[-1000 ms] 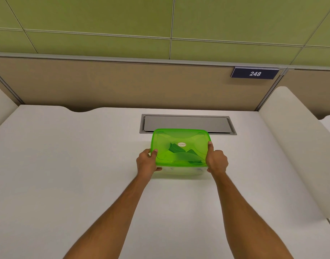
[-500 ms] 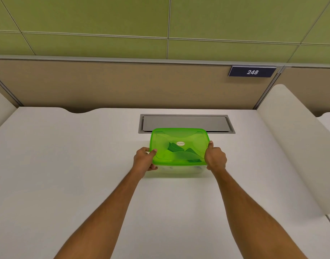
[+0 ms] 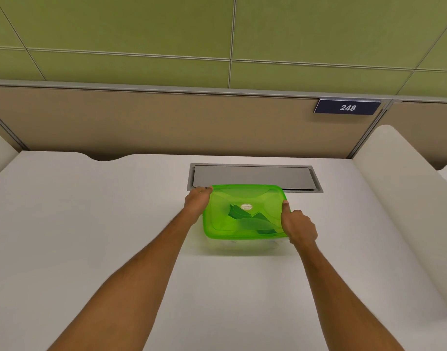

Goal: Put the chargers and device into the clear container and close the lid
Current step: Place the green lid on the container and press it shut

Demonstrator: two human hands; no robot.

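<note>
Both hands press the green lid (image 3: 245, 211) onto the clear container (image 3: 242, 245): left hand (image 3: 197, 200) curled over the 10 o'clock corner, right hand (image 3: 297, 225) clenched on the 4 o'clock edge, thumb up. Uneven pressure could leave one corner unsealed, or slide the box. It sits mid-desk (image 3: 90, 224), a grey cable hatch (image 3: 252, 176) at 12 o'clock, beige partition and plate 248 (image 3: 347, 107) beyond.
</note>
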